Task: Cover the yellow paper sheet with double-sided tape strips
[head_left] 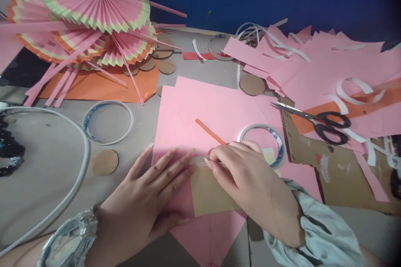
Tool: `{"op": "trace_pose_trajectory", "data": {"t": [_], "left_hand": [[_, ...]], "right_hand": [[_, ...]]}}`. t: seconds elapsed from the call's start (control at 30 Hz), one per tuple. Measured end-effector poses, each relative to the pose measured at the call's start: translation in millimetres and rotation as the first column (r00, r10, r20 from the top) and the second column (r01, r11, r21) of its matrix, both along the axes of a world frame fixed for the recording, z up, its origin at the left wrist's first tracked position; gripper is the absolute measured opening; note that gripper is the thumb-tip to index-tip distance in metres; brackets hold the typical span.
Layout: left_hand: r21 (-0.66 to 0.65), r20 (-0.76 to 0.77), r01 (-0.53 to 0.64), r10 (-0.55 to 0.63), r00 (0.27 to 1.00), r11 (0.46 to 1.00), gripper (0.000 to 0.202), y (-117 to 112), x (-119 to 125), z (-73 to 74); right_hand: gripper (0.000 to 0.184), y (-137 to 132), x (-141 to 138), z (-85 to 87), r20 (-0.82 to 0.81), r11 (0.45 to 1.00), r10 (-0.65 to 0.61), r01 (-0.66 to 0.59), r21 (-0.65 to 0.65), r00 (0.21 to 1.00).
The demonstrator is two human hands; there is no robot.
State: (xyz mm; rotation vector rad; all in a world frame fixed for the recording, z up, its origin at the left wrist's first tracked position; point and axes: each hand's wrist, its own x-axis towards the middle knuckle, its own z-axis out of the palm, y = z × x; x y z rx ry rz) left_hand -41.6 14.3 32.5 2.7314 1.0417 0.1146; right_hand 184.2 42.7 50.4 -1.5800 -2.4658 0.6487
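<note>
My left hand (147, 194) lies flat with fingers stretched out on a pink paper sheet (216, 108), pinning it to the table. My right hand (250, 179) is curled, its fingertips pressing a clear strip of tape (200, 160) along the top edge of a brown cardboard piece (209, 194) that lies on the pink sheet. A thin orange paper strip (208, 130) runs out from under the right fingers. A tape roll ring (265, 133) sits just behind the right hand.
Black-handled scissors (319, 123) lie to the right on pink sheets (322, 66) and white paper strips. Folded pink paper fans (94, 21) are piled at the far left over an orange sheet (94, 87). Another tape ring (108, 122), cardboard discs (105, 162) and a white cable (78, 175) lie left.
</note>
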Motion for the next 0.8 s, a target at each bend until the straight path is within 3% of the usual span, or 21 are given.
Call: {"op": "trace_pose_trajectory", "data": {"t": [0.8], "left_hand": [[-0.033,0.013,0.007,-0.007,1.0,0.999,0.059,0.3,0.2,-1.6]], "right_hand": [[0.018,0.8,-1.5,1.5,-0.021,0.999,-0.033,0.033,-0.012,0.999]]}}
